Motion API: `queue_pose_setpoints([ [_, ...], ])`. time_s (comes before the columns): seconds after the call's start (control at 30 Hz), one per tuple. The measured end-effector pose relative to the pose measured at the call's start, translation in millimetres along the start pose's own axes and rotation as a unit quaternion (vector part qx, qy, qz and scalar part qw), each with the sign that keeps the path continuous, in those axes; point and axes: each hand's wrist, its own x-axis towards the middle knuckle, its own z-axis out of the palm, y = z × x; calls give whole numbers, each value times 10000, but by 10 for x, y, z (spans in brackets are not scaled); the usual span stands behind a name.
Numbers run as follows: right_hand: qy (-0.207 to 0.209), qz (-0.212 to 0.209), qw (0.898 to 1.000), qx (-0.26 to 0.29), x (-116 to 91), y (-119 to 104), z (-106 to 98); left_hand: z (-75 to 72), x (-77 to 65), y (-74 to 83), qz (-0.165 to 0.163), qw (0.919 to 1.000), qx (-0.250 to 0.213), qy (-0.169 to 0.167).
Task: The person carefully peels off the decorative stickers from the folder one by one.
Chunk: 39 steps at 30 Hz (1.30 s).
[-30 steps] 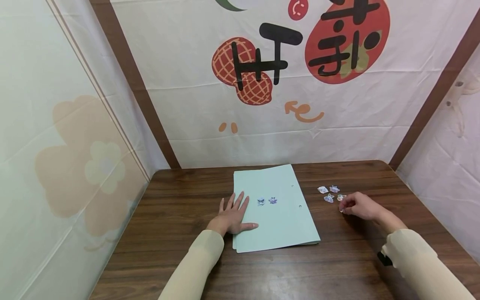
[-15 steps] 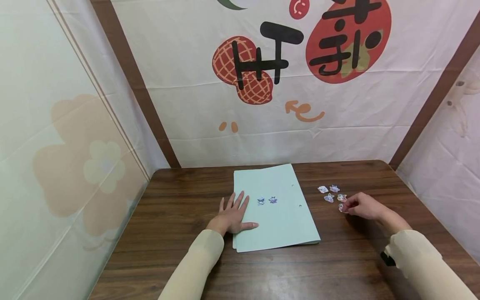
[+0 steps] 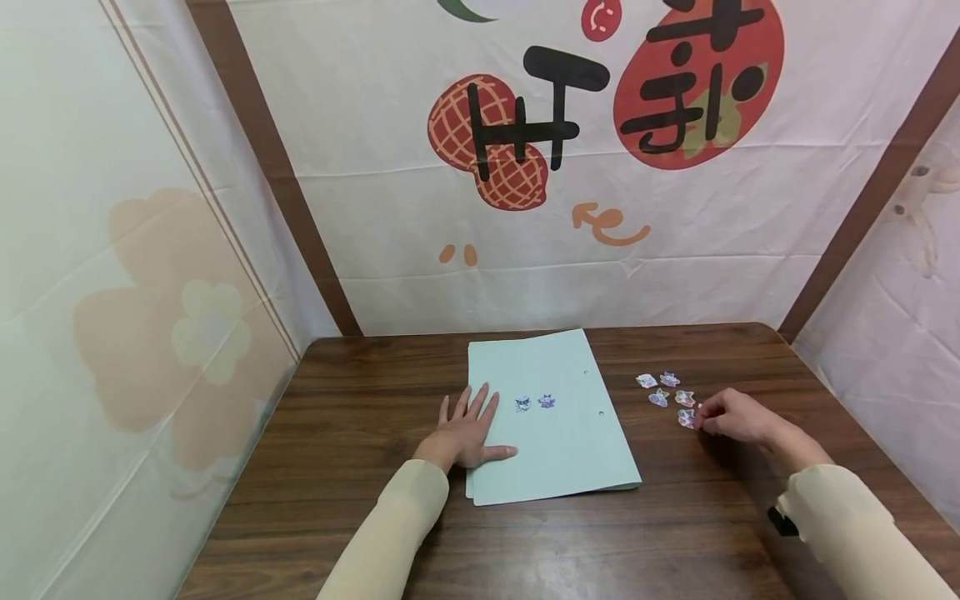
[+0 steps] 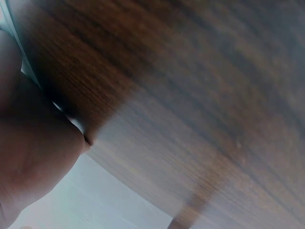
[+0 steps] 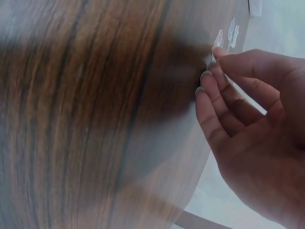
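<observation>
A stack of pale green sheets (image 3: 558, 458) with punched holes lies on the table. My left hand (image 3: 465, 433) rests on its left side, fingers spread. Two small purple character stickers (image 3: 547, 401) sit on the top sheet, right of that hand's fingertips. Farther right, several loose stickers (image 3: 658, 397) lie on the bare wood in a small group. My right hand (image 3: 733, 417) has thumb and fingers curled together at the right edge of the nearest sticker (image 3: 686, 419), pinching it. In the right wrist view the fingertips (image 5: 206, 76) partly hide a sliver of white.
The dark wooden table (image 3: 540, 550) has rounded far corners. A white printed cloth (image 3: 390, 217) hangs behind its far edge, and more cloth hangs at both sides. A black band (image 3: 782, 522) shows below the right sleeve.
My right hand has shifted slightly right, so more of the nearest sticker shows beside its fingertips. My left hand has stayed on the sheets.
</observation>
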Motion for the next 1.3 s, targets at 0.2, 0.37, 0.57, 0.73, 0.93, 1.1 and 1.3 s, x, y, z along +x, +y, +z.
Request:
queue_pose_setpoints([
  [0.2, -13, -144, 9994, -303, 2, -25, -10, 10, 14, -7, -5, 10000, -12, -12],
  [0.37, -38, -338, 9977, -582, 29, -94, -11, -2, 7, 2, -22, 10000, -51, -61],
  [0.57, 103, -486, 9956, -798, 151, -276, 27, -4, 20, -6, -28, 9999, -121, -83],
  [0.73, 35, -616, 9964, -587, 278, -563, 81, 99, 94, -82, 73, 9995, -296, 67],
  [0.93, -28, -1222, 9883, -914, 511, -932, 193, 17, 23, -11, -45, 9999, -124, -27],
  [1.1, -235, -1355, 9861, -931, 717, -1154, 333, -1, 9, 7, -67, 10000, -31, -24],
  [1.3, -461, -1473, 9829, -1008, 885, -1325, 495, 32, 27, -11, -34, 9998, -201, -9],
])
